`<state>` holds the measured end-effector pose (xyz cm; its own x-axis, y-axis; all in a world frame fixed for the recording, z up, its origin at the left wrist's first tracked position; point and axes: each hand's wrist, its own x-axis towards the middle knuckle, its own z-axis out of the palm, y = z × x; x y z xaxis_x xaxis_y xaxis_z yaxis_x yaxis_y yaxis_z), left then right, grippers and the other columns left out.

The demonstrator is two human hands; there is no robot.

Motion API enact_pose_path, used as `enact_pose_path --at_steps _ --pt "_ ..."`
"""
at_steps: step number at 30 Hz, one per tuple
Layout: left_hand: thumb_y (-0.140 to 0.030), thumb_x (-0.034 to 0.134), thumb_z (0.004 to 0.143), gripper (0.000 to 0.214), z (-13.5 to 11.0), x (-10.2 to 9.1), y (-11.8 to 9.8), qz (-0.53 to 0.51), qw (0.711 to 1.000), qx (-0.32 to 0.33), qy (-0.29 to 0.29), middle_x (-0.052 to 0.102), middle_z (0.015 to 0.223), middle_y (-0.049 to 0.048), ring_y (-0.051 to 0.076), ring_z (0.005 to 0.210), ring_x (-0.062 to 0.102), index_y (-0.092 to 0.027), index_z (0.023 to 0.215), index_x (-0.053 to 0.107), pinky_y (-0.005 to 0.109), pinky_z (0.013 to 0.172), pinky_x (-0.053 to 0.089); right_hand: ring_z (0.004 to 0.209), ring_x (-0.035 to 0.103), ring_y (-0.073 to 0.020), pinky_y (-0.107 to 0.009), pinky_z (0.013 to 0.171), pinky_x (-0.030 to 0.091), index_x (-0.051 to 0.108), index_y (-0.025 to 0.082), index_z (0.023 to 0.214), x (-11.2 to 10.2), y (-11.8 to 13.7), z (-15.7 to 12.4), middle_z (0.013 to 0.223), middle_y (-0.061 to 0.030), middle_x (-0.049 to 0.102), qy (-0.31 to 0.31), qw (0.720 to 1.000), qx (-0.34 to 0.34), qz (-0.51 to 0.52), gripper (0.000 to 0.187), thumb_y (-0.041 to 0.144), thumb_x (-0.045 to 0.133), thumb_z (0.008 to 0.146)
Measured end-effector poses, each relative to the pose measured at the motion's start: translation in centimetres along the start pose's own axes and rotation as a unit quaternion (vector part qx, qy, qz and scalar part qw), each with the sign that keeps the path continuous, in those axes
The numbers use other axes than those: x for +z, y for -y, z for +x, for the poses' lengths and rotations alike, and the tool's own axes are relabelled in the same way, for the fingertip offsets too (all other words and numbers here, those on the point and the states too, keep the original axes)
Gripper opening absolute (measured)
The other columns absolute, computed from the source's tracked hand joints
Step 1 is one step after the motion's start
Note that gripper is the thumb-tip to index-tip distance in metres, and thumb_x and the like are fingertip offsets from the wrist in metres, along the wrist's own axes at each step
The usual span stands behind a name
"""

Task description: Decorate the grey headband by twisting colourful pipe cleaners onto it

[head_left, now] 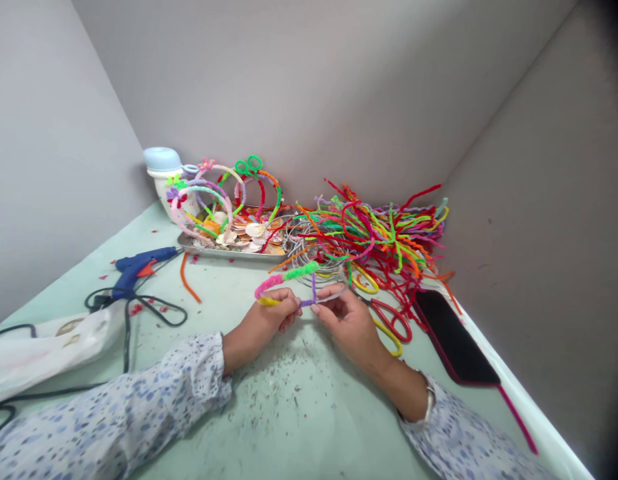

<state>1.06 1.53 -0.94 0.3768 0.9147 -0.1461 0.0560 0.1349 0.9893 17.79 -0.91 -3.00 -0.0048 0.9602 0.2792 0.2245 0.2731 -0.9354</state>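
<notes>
My left hand [263, 321] and my right hand [347, 323] hover over the pale green tabletop [289, 413], close together. Between them they pinch a thin hairband [283, 285] wrapped in pink, green and yellow pipe cleaners. Its bare grey end [331, 295] runs through my right fingers. A purple pipe cleaner [313, 291] stands up from the band between my hands, its lower end trailing toward my right fingers. Behind my right hand lie scissors with red handles [391, 320].
A blue glue gun [139, 270] with a black cord lies at left, beside a white cloth bag [53, 347]. A metal tray [229, 250] holds shells and finished pipe-cleaner hairbands. A heap of pipe cleaners [379, 233], a yellow-handled tool [363, 280] and a black phone [453, 337] lie at right. Grey walls enclose the table.
</notes>
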Motion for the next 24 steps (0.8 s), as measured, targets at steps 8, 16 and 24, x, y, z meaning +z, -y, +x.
enact_pose_path --at_steps 8,16,24 --pt "-0.025 0.051 0.079 0.019 0.1 -0.1 0.2 0.001 1.000 0.000 0.003 0.043 0.053 -0.0049 0.006 0.044 0.037 -0.015 0.064 0.053 0.019 0.042 0.026 0.075 0.058 -0.0144 -0.026 0.066 0.047 0.061 0.023 0.089 -0.1 -0.6 0.0 0.086 -0.0007 0.056 0.000 0.996 -0.071 -0.055 0.006 0.023 0.061 0.082" --pt "-0.026 0.051 0.078 0.019 0.2 0.0 0.1 0.008 1.000 -0.008 -0.001 0.043 0.053 -0.0046 0.007 0.045 0.037 -0.015 0.063 0.053 0.019 0.043 0.027 0.072 0.058 -0.0144 -0.027 0.063 0.048 0.062 0.022 0.090 -0.4 -0.3 0.0 0.087 -0.0022 0.057 0.002 0.993 -0.081 -0.085 0.008 0.025 0.060 0.083" --pt "-0.027 0.049 0.079 0.019 0.0 -0.2 0.1 0.018 1.000 0.009 0.022 0.043 0.054 -0.0047 0.008 0.047 0.037 -0.016 0.064 0.052 0.020 0.044 0.027 0.082 0.060 -0.0170 -0.030 0.075 0.049 0.065 0.021 0.088 -0.7 0.4 0.1 0.085 -0.0028 0.060 0.025 0.986 -0.117 -0.112 0.007 0.021 0.059 0.083"
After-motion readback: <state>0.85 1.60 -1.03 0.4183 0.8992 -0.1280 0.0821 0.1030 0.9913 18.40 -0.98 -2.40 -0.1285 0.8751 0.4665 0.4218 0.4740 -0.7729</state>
